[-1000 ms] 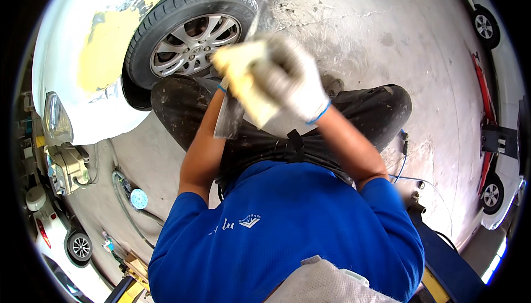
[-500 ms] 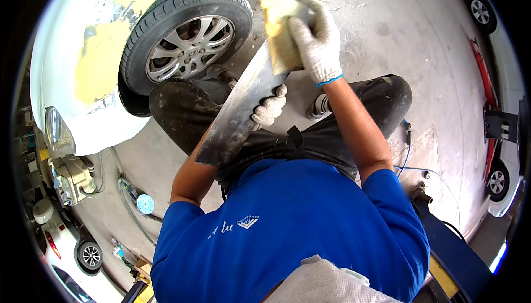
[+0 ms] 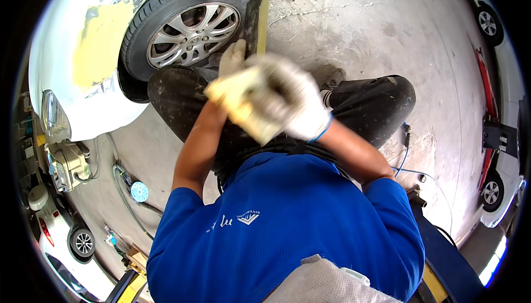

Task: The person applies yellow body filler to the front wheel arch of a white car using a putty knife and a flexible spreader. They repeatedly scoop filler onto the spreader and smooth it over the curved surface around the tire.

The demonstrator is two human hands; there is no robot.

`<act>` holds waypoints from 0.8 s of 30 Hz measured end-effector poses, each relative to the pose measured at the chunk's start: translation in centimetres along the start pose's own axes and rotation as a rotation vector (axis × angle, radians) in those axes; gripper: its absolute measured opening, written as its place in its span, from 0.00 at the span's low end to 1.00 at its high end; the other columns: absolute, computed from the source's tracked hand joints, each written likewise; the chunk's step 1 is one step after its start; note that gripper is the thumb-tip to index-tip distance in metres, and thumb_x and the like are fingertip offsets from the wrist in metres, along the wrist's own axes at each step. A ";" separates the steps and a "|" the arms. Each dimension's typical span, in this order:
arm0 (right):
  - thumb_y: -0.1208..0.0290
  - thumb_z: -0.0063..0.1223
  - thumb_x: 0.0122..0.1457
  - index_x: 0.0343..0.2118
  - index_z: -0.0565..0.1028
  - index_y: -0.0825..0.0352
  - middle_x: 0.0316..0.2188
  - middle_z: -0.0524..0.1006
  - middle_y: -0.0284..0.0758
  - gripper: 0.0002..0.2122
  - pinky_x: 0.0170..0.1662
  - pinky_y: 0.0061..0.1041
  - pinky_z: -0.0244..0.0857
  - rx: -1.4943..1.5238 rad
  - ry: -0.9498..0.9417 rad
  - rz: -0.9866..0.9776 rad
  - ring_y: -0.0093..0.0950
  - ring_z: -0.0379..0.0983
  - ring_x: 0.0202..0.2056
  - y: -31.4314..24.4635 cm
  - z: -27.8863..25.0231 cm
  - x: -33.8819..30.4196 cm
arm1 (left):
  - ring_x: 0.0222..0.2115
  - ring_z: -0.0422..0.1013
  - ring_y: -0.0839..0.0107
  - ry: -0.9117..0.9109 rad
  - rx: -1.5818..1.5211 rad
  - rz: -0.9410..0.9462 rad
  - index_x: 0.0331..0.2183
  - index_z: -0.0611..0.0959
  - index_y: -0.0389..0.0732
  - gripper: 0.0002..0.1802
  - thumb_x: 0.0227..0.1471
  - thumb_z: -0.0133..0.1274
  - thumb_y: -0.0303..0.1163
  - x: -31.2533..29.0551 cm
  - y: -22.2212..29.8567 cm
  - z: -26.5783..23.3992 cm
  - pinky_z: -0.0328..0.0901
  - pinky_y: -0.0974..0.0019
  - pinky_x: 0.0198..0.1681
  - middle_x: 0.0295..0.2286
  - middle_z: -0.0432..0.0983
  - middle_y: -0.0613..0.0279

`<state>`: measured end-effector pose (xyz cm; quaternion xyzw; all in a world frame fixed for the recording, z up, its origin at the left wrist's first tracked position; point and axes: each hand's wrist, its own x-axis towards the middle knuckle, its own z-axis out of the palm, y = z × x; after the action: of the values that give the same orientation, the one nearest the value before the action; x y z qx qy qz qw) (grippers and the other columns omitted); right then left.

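Note:
My left hand point(image 3: 232, 58), in a white glove, grips the lower end of a dark flat metal mixing plate point(image 3: 253, 23) in front of the wheel. The plate stands nearly edge-on, with a yellow strip along its right side. Closer to me, my gloved right hand point(image 3: 296, 99) is closed on a flat yellowish spreader point(image 3: 240, 104) smeared with yellow paste. Motion blurs this hand and the spreader, and they cover part of my left wrist. At the left, a white car fender point(image 3: 58, 76) carries a yellow filler patch point(image 3: 102, 45) beside the wheel point(image 3: 193, 40).
A sander with a round blue pad point(image 3: 139, 192) lies on the floor at left, by a grey hose point(image 3: 119, 192). A beige machine point(image 3: 67, 164) is behind it. A blue cable point(image 3: 408, 156) runs at right. Other white cars point(image 3: 83, 278) stand around.
My right hand has swung down and left with the spreader, away from the plate. My left hand has raised the plate and turned it from face-on to nearly edge-on.

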<state>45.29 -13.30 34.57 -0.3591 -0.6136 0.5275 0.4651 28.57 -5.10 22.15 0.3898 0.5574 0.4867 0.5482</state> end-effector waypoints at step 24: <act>0.72 0.64 0.55 0.52 0.74 0.65 0.34 0.83 0.40 0.21 0.36 0.31 0.79 -0.508 -0.042 -0.385 0.32 0.83 0.30 2.8 -5.1 0.6 | 0.26 0.58 0.78 -0.136 0.441 0.392 0.30 0.77 0.37 0.23 0.64 0.53 0.50 -0.2 8.6 0.4 0.59 0.67 0.30 0.21 0.64 0.70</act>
<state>49.78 -10.62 32.00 -0.3299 -0.7920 0.2670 0.4390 28.12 -3.31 30.58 0.6311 0.5258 0.4233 0.3821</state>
